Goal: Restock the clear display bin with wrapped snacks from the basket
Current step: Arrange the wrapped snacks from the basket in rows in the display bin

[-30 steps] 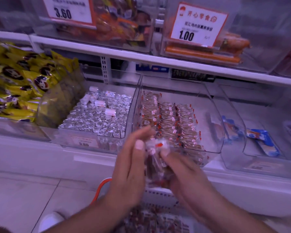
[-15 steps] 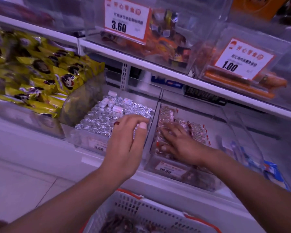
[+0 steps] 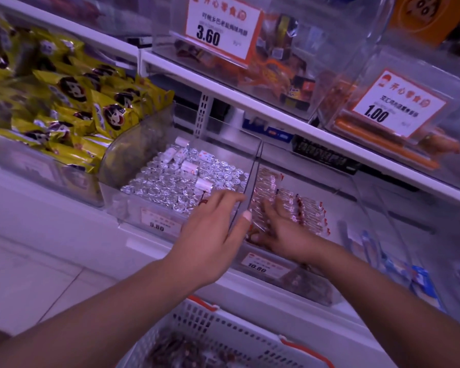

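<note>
While both hands work at the clear plastic display bin (image 3: 298, 264), we log a restock part done.

Left of the bin's dividing wall, our left hand (image 3: 213, 235) hovers open, fingers spread, holding nothing. Inside the bin, our right hand (image 3: 279, 232) lies fingers-down on the rows of clear-wrapped red-and-white snacks (image 3: 300, 208); whether it grips any we cannot tell. The bin's rear floor shows bare. Below the bin, the white perforated basket (image 3: 223, 333) holds more dark wrapped pieces.
</note>
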The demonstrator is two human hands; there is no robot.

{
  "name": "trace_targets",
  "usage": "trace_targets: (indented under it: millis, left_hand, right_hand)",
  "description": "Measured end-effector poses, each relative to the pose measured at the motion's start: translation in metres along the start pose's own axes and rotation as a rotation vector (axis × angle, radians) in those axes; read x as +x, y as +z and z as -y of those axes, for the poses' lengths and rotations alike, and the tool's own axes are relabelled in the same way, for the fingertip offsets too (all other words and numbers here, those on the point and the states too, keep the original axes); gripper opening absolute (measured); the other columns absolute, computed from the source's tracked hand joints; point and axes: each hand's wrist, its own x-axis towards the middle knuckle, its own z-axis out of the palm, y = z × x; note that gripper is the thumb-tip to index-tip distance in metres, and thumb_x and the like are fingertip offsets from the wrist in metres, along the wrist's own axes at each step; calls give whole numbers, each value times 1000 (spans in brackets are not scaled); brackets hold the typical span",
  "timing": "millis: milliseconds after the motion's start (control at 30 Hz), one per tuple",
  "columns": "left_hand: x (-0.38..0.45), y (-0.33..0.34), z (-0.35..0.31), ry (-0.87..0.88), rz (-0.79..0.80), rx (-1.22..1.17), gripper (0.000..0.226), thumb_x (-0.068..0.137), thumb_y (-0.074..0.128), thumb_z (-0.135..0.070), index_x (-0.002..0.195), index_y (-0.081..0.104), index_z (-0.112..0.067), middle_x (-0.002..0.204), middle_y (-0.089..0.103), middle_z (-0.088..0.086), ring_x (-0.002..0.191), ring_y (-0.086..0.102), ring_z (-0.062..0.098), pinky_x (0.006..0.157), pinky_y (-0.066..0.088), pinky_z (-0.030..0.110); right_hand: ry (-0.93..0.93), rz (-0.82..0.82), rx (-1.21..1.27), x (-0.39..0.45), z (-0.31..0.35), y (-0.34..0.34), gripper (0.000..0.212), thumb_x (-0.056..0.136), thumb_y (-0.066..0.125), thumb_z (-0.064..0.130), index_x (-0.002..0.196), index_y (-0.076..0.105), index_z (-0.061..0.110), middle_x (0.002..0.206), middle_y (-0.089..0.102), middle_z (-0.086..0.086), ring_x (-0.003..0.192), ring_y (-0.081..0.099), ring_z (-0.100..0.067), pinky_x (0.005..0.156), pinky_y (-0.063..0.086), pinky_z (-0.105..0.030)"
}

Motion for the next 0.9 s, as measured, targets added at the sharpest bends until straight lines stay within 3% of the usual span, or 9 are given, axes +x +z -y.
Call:
trace_targets:
  millis: [67,167,267,333,467,567,633,767,900]
  left_hand:
    - [0,4,1,-10,64,44,50,102,37,-43,148,35,-24,144,48,-1,127,50,25,106,38,39]
    - [-1,10,6,34,167,191,67,101,41,-35,158,8,-20,150,45,6,128,47,29,110,29,33]
    - [-1,8,10,53,179,221,74,101,44,-33,159,1,-19,150,44,9,128,46,28,105,21,26]
    - [-1,5,11,60,177,205,74,101,45,-34,159,1,-21,146,48,9,125,48,29,103,25,27]
    - [-3,2,11,71,191,206,75,100,45,-35,159,0,-22,145,50,8,124,50,29,103,32,30]
    - [-8,-3,14,66,195,196,74,100,47,-36,159,4,-23,146,49,6,127,49,24,104,34,30]
    - [-12,-6,16,90,173,207,71,98,50,-33,158,13,-21,147,48,5,129,47,23,106,28,28]
    - [-14,-7,16,113,143,202,67,97,52,-29,156,22,-19,147,49,6,130,47,23,107,27,27]
    - [-12,-4,15,112,142,214,66,98,51,-30,156,23,-17,147,49,6,129,47,23,108,27,29]
  right_hand:
    - [45,47,5,8,13,-3,105,93,60,46,153,-21,20,155,-38,-13,151,-3,-29,112,9,-23]
    - [85,101,-100,14,25,-3,104,95,56,46,151,-26,17,152,-41,-17,150,-7,-39,122,13,-43]
    - [79,68,-404,9,20,-7,101,90,41,71,152,-24,25,161,-27,-4,147,-25,-38,115,-10,-63]
    - [35,62,-541,7,13,-10,103,87,33,78,151,-26,24,162,-25,-5,147,-27,-34,113,-17,-58]
    - [-31,61,-552,7,11,-9,106,88,33,77,150,-29,17,161,-27,-9,148,-24,-26,108,-18,-38]
    - [-119,-13,-567,4,10,-9,104,89,31,76,152,-23,15,163,-20,-9,150,-18,-24,116,-15,-43]
    - [-187,-53,-596,2,10,-9,100,91,32,74,154,-17,13,164,-14,-10,151,-14,-23,123,-5,-47]
    - [-210,-48,-620,2,14,-10,97,95,39,64,155,-14,9,164,-9,-14,153,-3,-27,123,-2,-43]
    - [-194,-4,-623,3,15,-8,97,96,34,64,152,-20,6,163,-14,-17,152,-7,-28,121,-5,-43]
